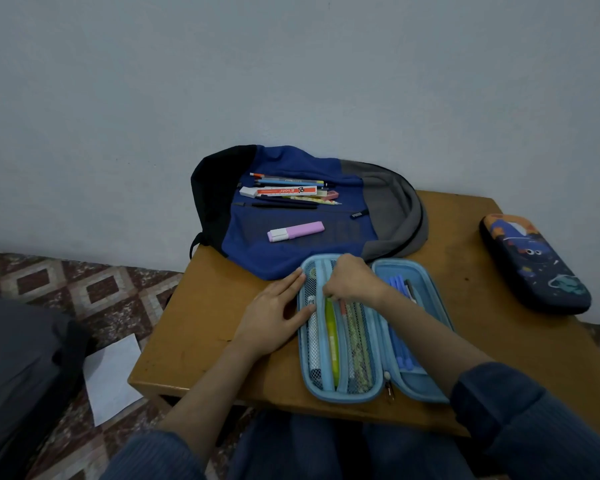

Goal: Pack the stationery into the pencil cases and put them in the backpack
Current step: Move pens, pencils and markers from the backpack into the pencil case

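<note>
right fingers [329, 292] pinch a pen tip into the open blue case [340, 393]'s mesh; left hand [274, 317] lies flat, open, steadying its edge. more pens [288, 190] wait on the backpack [388, 202].

open pencil case [340, 393] at the surface's [194, 341] front, backpack [388, 202] behind it carrying loose stationery [288, 192], second case [534, 265] right.

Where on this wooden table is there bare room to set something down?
Free: the strip of wooden table between the open light-blue pencil case and the dark space-print pencil case; also the near-left corner. Crowded: the blue backpack, strewn with stationery.
</note>
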{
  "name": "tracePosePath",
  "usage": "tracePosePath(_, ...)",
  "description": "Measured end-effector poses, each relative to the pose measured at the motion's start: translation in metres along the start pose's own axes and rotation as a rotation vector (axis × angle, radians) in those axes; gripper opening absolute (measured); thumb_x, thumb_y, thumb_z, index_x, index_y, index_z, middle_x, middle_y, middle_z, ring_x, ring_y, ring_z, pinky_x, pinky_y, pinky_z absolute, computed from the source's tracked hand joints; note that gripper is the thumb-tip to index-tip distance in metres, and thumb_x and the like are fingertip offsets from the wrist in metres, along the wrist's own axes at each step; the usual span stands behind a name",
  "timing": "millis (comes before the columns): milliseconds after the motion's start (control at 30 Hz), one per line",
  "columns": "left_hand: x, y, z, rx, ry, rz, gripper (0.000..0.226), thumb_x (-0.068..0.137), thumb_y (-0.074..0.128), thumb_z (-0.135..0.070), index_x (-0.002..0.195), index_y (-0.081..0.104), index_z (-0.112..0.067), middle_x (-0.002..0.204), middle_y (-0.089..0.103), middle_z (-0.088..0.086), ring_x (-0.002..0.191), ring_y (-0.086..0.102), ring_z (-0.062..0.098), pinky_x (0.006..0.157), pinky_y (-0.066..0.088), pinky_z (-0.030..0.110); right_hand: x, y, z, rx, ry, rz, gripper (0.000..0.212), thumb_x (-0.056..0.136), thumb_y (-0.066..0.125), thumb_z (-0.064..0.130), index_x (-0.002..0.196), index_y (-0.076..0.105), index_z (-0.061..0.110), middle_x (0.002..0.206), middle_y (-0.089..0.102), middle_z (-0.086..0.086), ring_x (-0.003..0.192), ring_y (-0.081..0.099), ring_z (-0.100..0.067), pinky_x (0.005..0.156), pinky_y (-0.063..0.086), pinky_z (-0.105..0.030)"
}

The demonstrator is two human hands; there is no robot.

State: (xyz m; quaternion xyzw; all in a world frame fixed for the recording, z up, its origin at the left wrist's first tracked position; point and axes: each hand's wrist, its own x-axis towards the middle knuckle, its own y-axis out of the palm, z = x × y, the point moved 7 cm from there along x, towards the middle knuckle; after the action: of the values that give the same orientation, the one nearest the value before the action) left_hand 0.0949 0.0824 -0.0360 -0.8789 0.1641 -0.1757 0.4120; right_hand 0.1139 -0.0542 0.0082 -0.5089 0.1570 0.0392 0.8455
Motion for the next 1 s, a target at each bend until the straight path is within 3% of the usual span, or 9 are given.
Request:
tracePosePath(133, -0.001, -0.001, -0.002, 0.001, -0.003, -0.002, 0.063, 0.091, 0.045, -0.052, 0.146, 0.025, -0.029, 0.152, 0.022, -0.017, 0.138, 0.023, 0.002, 0.11, 0.02, 0.017, 0.007, -0.015, -0.014, 0.174, 0.06, -0.145, 0.022, 0.081, 0.062, 0.006, 0.065, 0.06, -0.009, 0.07, 0.063, -0.027, 0.061, 0.05, -0.021, 0.061, 0.053, -0.041)
tracePosePath(200, -0.001, -0.001, -0.002, 0.003, -0.004, -0.004, 0.063, 0.091, 0.046, -0.051, 0.146, 0.026, -0.029, 0.152, 0.022, -0.017, 0.137, 0.023, 0.001, 0.109, 0.02, 0.016, 0.007, -0.015, -0.014, 0.166, 0.057, -0.163, 0.03, 0.081, 0.065, 0.008, 0.056, 0.053, -0.004, 0.062, 0.063, -0.02, 0.054, 0.048, -0.02, 0.058, 0.053, -0.039)
tracePosePath(300, 0.0, -0.002, -0.002, -0.006, -0.004, -0.009, 0.063, 0.091, 0.046, -0.051, 0.146, 0.026, -0.029, 0.152, 0.022, -0.017, 0.137, 0.023, 0.0, 0.109, 0.02, 0.016, 0.005, -0.009, -0.009, 0.1, 0.059, -0.172, 0.045, 0.081, 0.064, 0.009, 0.05, 0.032, 0.011, 0.049, 0.039, -0.005, 0.044, 0.036, -0.017, 0.045, 0.034, -0.026)
tracePosePath(467, 0.0, -0.002, -0.002, -0.016, 0.004, -0.011, 0.063, 0.09, 0.046, -0.052, 0.146, 0.027, -0.027, 0.152, 0.024, -0.016, 0.137, 0.025, 0.001, 0.109, 0.021, 0.016, -0.001, -0.01, 0.0, 0.011, 0.078, -0.195, 0.034, 0.083, 0.057, 0.007, 0.056, 0.036, 0.01, 0.059, 0.042, -0.002, 0.049, 0.039, -0.014, 0.041, 0.027, -0.025)
tracePosePath(667, -0.001, -0.003, -0.004, -0.019, 0.004, -0.015, 0.064, 0.091, 0.047, -0.051, 0.146, 0.028, -0.027, 0.151, 0.024, -0.016, 0.136, 0.025, 0.001, 0.107, 0.019, 0.014, -0.01, -0.011, 0.008, -0.056, 0.052, -0.199, 0.04, 0.086, 0.056, 0.007, 0.056, 0.03, 0.012, 0.059, 0.036, -0.002, 0.049, 0.033, -0.014, 0.041, 0.023, -0.026)
tracePosePath(767, 0.0, -0.003, -0.004, -0.014, 0.001, -0.016, 0.062, 0.091, 0.047, -0.049, 0.146, 0.027, -0.027, 0.151, 0.023, -0.017, 0.137, 0.024, 0.001, 0.107, 0.019, 0.014, -0.012, -0.011, 0.009, -0.072, 0.046, -0.198, 0.039, 0.086, 0.057, 0.009, 0.057, 0.031, 0.012, 0.06, 0.036, -0.001, 0.051, 0.036, -0.015, 0.042, 0.026, -0.026)
tracePosePath(900, -0.001, -0.003, -0.003, -0.015, 0.005, -0.011, 0.063, 0.091, 0.046, -0.051, 0.146, 0.027, -0.026, 0.152, 0.024, -0.015, 0.137, 0.025, 0.002, 0.108, 0.019, 0.017, -0.015, -0.01, 0.009, -0.066, 0.047, -0.22, 0.038, 0.085, 0.061, 0.015, 0.057, 0.035, 0.013, 0.061, 0.04, 0.0, 0.067, 0.048, -0.021, 0.053, 0.035, -0.028)
tracePosePath(1000, -0.001, -0.002, -0.003, -0.011, 0.006, -0.006, 0.069, 0.086, 0.041, -0.059, 0.146, 0.027, -0.027, 0.152, 0.024, -0.015, 0.136, 0.026, 0.002, 0.109, 0.021, 0.018, -0.016, -0.01, 0.008, -0.055, 0.048, -0.237, 0.039, 0.085, 0.06, 0.013, 0.057, 0.034, 0.012, 0.061, 0.039, 0.0, 0.067, 0.047, -0.022, 0.044, 0.029, -0.026)
